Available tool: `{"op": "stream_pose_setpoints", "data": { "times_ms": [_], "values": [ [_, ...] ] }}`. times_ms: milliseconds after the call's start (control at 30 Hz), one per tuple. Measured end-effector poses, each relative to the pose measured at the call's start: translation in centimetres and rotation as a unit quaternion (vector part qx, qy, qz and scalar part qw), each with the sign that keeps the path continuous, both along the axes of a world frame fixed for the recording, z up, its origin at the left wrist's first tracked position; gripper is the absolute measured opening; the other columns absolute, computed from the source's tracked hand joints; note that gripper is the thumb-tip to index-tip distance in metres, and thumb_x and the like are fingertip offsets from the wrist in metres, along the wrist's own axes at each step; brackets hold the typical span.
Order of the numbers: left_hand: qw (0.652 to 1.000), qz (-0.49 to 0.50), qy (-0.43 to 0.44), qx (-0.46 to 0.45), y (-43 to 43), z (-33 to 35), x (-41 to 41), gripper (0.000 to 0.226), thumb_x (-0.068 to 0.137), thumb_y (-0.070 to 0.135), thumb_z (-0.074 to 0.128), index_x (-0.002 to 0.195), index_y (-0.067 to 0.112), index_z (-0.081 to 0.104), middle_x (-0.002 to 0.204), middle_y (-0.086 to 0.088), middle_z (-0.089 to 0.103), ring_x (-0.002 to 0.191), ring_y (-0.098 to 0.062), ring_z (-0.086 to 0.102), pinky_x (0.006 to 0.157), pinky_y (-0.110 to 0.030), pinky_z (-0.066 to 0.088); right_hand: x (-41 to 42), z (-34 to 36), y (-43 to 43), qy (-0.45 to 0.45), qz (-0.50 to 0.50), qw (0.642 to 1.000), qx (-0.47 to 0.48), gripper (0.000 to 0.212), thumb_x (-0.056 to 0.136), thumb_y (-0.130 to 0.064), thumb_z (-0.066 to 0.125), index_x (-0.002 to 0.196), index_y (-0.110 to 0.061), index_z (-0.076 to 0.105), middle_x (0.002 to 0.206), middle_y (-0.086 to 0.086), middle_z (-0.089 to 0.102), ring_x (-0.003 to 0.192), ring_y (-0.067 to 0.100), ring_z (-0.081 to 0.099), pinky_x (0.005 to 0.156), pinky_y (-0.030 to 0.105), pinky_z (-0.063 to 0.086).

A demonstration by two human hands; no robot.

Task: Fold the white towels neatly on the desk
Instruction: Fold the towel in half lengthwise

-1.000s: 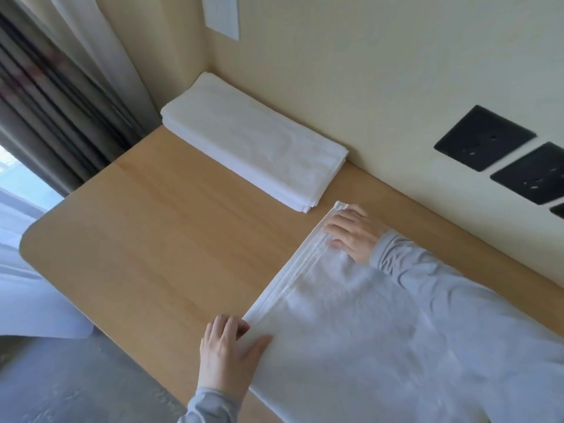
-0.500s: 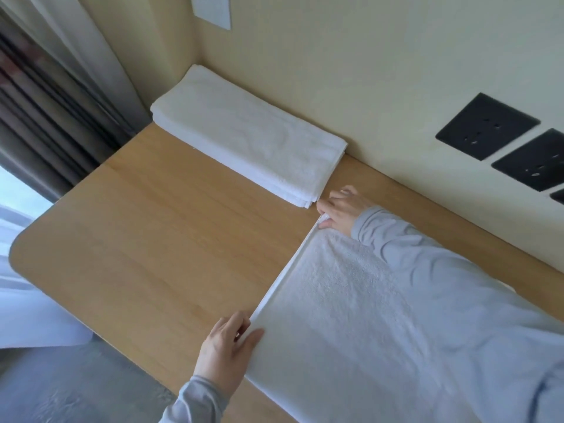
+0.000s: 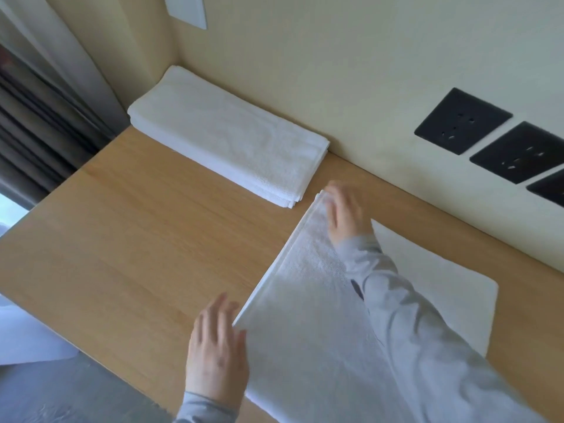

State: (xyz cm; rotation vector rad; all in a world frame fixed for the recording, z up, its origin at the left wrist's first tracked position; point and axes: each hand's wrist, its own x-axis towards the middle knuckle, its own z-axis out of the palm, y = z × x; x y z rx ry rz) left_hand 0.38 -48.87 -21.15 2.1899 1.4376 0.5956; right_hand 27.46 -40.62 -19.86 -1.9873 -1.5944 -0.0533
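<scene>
A white towel [image 3: 308, 303] lies flat on the wooden desk [image 3: 137, 239], its folded edge running from near left to far right. My left hand [image 3: 218, 349] lies flat with straight fingers at the towel's near left corner. My right hand [image 3: 345, 215] rests flat with straight fingers on the far corner of the same edge. My right sleeve covers part of the towel. A stack of folded white towels [image 3: 225, 138] sits against the wall at the back left, close to the far corner of the flat towel.
The beige wall runs along the desk's far side with black socket plates [image 3: 462, 120] at the right. Grey curtains [image 3: 45, 102] hang at the left. The desk's rounded near edge drops to a grey floor [image 3: 61, 392].
Both hands pinched the towel's corners a moment ago; now their fingers are straight and flat on it. The towel's edge has shifted slightly toward the wall and the folded stack.
</scene>
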Motion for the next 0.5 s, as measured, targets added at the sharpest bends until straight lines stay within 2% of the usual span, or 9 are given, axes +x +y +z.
{"op": "stream_pose_setpoints", "data": {
  "times_ms": [67,133,167,233,300,367,433,500],
  "values": [
    [0.992,-0.101,0.073,0.029,-1.2,-0.2,2.0,0.050,0.089,0.036,0.041,0.131,0.009,0.046,0.134,-0.015,0.054,0.122,-0.028,0.049,0.097,-0.038,0.037,-2.6,-1.3,-3.6,-0.054,0.170,0.984,-0.014,0.034,0.090,-0.008,0.042,0.116,0.003,0.060,0.121,0.016,0.061,0.118,0.032,0.054,0.099,0.047,0.040],
    [0.980,-0.156,0.125,-0.003,-1.7,-0.6,2.7,0.065,0.091,0.050,0.033,0.138,0.006,0.045,0.143,-0.011,0.045,0.135,-0.025,0.038,0.104,-0.039,0.031,-3.9,-2.6,-6.5,-0.119,0.339,0.926,-0.115,0.044,0.094,-0.025,0.038,0.132,-0.004,0.051,0.140,0.010,0.048,0.135,0.025,0.039,0.111,0.047,0.029],
    [0.976,-0.162,0.144,-0.021,-1.7,-1.0,2.7,0.069,0.091,0.055,0.030,0.137,0.005,0.044,0.144,-0.011,0.043,0.137,-0.023,0.034,0.106,-0.039,0.028,-3.2,-3.0,-6.9,-0.141,0.376,0.902,-0.157,0.049,0.095,-0.032,0.038,0.138,-0.008,0.045,0.146,0.007,0.041,0.139,0.022,0.032,0.114,0.047,0.024],
    [0.972,-0.167,0.163,-0.027,-1.6,-1.9,2.1,0.074,0.091,0.059,0.026,0.139,0.004,0.040,0.147,-0.011,0.039,0.139,-0.022,0.028,0.110,-0.038,0.023,0.0,-3.0,-5.5,-0.142,0.354,0.900,-0.210,0.055,0.093,-0.036,0.042,0.142,-0.010,0.037,0.149,0.006,0.035,0.140,0.022,0.028,0.114,0.050,0.023],
    [0.973,-0.166,0.160,-0.027,-1.6,-2.5,1.7,0.076,0.091,0.060,0.026,0.143,0.005,0.033,0.151,-0.011,0.032,0.140,-0.023,0.026,0.112,-0.038,0.020,3.5,-2.4,-3.1,-0.135,0.256,0.924,-0.251,0.058,0.094,-0.031,0.047,0.145,-0.011,0.028,0.153,0.005,0.026,0.143,0.021,0.021,0.114,0.051,0.022],
    [0.974,-0.163,0.153,-0.025,-1.6,-2.7,1.8,0.076,0.091,0.060,0.027,0.146,0.007,0.026,0.153,-0.010,0.027,0.142,-0.023,0.023,0.114,-0.037,0.018,6.3,-2.1,-1.6,-0.140,0.178,0.927,-0.299,0.059,0.099,-0.032,0.038,0.148,-0.017,0.010,0.157,0.001,0.007,0.146,0.017,0.006,0.118,0.046,0.011],
    [0.974,-0.164,0.155,-0.021,-1.6,-2.7,1.8,0.076,0.091,0.059,0.027,0.146,0.007,0.025,0.154,-0.010,0.026,0.142,-0.023,0.023,0.114,-0.037,0.018,6.2,-2.1,-1.5,-0.141,0.118,0.935,-0.303,0.058,0.100,-0.036,0.027,0.149,-0.015,0.002,0.158,0.001,0.000,0.146,0.016,0.000,0.119,0.038,0.000],
    [0.972,-0.167,0.165,-0.020,-1.6,-2.6,1.8,0.076,0.091,0.059,0.027,0.145,0.006,0.028,0.153,-0.011,0.027,0.141,-0.023,0.024,0.114,-0.037,0.017,3.7,-1.7,-3.0,-0.163,0.093,0.948,-0.256,0.060,0.098,-0.038,0.021,0.148,-0.009,0.005,0.158,0.005,0.003,0.146,0.019,0.002,0.119,0.039,0.000]
  ]
}}
